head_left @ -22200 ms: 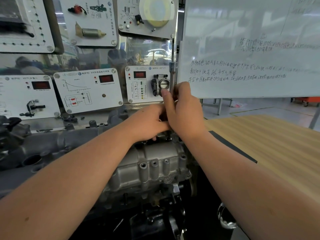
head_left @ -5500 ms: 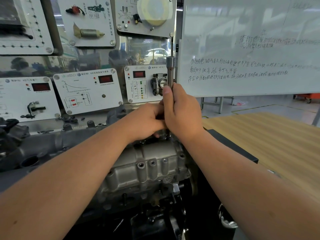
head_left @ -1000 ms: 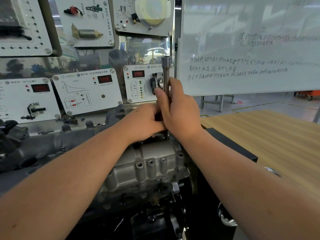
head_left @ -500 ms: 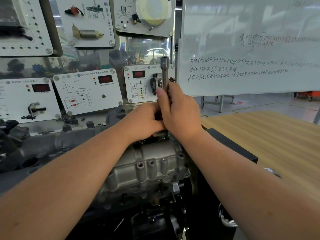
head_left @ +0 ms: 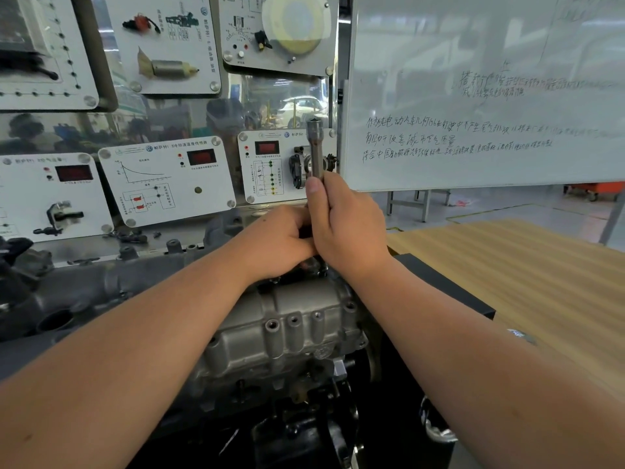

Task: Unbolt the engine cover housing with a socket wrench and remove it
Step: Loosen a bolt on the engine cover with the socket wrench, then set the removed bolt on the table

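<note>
On the left, the dark engine block runs toward the middle of the view, and the silver engine cover housing (head_left: pixel 291 326) sits on its right end, below and nearer the camera than both hands, with its open bolt bosses facing up along the near edge. The left hand (head_left: pixel 280 242) reaches in over the housing's far edge; its fingers curl inward against the base of the tool, but what they grip there is hidden behind the knuckles, so I cannot tell whether they hold the wrench's head or only steady it. Just to its right, touching it, the right hand (head_left: pixel 348 228) wraps its fingers round the socket wrench (head_left: pixel 316 154), thumb pressed along the shaft. The wrench stands nearly upright, its long axis rising from behind the far edge of the housing to its open socket end above the thumb. The bolt it works, if any is engaged, lies straight below the two hands and is out of sight. By my reading the coming turn hinges on that vertical axis: the right hand is the one placed to swing or twist the shaft, while the left keeps its lower end seated. Further right, the wooden desk (head_left: pixel 541 282) lies well apart from the engine.
</note>
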`<state>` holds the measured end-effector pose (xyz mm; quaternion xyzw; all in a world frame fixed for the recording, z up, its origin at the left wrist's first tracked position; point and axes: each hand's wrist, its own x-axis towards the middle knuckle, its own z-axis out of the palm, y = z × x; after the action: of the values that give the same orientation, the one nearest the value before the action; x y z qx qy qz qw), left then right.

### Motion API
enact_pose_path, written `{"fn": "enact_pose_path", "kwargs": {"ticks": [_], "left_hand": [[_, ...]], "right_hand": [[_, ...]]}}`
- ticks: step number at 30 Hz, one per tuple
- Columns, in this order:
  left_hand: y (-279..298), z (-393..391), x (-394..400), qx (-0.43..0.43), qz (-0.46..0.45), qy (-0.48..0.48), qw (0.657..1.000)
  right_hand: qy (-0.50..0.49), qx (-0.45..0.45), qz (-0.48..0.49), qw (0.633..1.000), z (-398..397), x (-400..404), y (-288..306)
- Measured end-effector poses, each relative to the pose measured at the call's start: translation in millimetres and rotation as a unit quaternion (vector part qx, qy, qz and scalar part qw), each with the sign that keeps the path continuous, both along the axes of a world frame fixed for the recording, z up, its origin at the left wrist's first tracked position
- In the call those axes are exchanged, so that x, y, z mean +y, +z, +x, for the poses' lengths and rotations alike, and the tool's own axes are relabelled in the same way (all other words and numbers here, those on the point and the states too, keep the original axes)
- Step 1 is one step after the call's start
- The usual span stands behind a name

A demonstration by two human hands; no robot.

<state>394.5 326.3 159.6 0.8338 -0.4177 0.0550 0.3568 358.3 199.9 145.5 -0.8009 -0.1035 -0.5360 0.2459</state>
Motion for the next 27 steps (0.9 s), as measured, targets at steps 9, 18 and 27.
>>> {"fn": "enact_pose_path", "kwargs": {"ticks": [9, 18, 27], "left_hand": [[4, 1, 1, 0.017, -0.154, 0.064, 0.986], [0, 16, 6, -0.001, -0.232, 0.147, 0.961], [-2, 15, 6, 0.006, -0.191, 0.154, 0.969]], "right_hand": [[0.009, 0.045, 0.001, 0.999, -17, -8, 3], [-0.137, 0.344, -0.195, 0.908, -23, -21, -1], [-0.080, 0.414, -0.171, 0.890, -19, -16, 6]]}}
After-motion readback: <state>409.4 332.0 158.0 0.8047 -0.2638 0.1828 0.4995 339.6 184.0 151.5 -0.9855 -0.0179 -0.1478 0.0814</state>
